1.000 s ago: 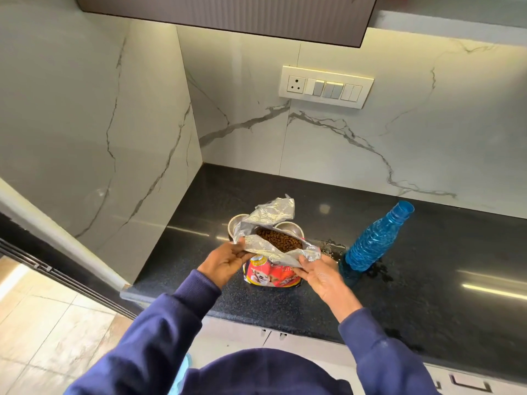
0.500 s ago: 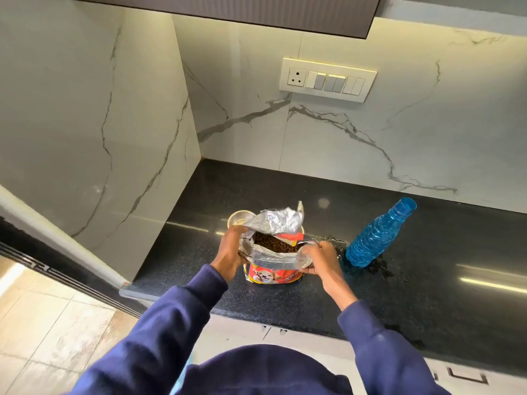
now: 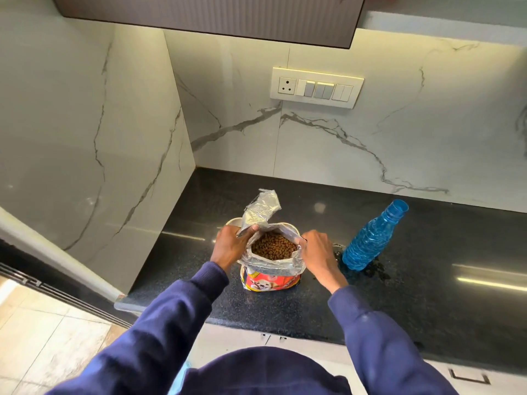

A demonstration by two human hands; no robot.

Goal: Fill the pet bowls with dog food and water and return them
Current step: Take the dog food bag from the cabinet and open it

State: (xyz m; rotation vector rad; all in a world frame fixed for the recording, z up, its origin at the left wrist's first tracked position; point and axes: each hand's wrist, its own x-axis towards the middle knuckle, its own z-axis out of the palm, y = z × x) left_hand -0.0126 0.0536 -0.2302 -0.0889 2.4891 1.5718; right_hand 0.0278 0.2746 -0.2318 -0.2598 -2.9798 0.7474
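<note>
**Bag mouth held open; pour pending**

Left hand point(image 3: 231, 246) and right hand point(image 3: 316, 252), apart, each pinch the rim of the upright red-and-silver foil dog food bag point(image 3: 271, 277) at its 9 and 3 o'clock. A pale pet-bowl rim point(image 3: 231, 221) shows at the bag's 11 o'clock, mostly hidden. Judgement: keep the mouth spread and tip slowly toward 12.
</note>
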